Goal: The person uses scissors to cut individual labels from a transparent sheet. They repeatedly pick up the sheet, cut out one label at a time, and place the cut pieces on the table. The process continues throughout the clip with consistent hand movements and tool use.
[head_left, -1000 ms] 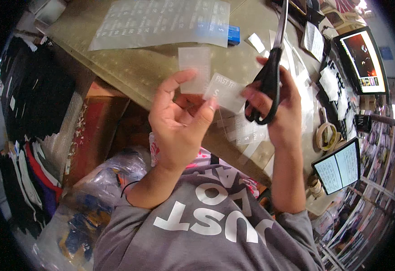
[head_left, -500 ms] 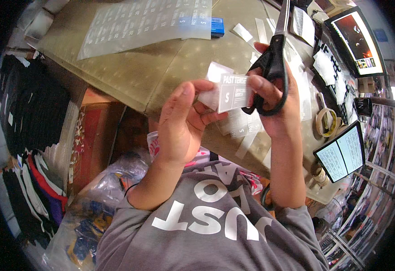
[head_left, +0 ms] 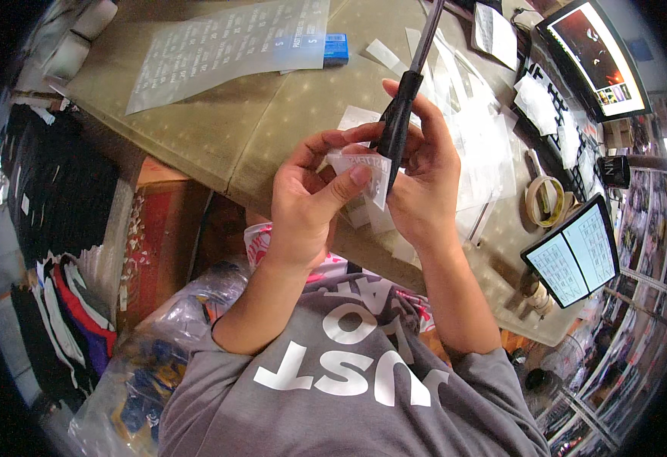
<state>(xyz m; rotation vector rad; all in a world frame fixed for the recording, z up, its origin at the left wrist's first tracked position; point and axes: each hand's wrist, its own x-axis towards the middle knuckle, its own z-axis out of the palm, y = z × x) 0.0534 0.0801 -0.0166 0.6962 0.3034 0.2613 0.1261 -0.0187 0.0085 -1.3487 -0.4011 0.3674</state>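
A small translucent label [head_left: 380, 189] with white print is pinched between the thumb and fingers of my left hand [head_left: 300, 186], tilted so that part of its face turns away. My right hand [head_left: 428, 179] grips black-handled scissors [head_left: 402, 107]. Seen nearly edge-on, they point up and away, and I cannot make out whether the blades are parted. Both hands meet over the table's near edge, with the label close beside the scissor handles. To the right of my right hand lie loose translucent pieces and strips [head_left: 489, 145].
A large translucent printed sheet [head_left: 219, 49] lies at the far left of the table [head_left: 272, 107], next to a blue box [head_left: 336, 49]. On the right are a tape roll [head_left: 544, 202], tablet [head_left: 573, 251], keyboard [head_left: 554, 99] and monitor [head_left: 596, 61]. Dark folded garments [head_left: 59, 183] are stacked at left.
My hands have come closer together. The label has tipped from facing me to a slant, and the scissors have turned edge-on and shifted left with my right hand.
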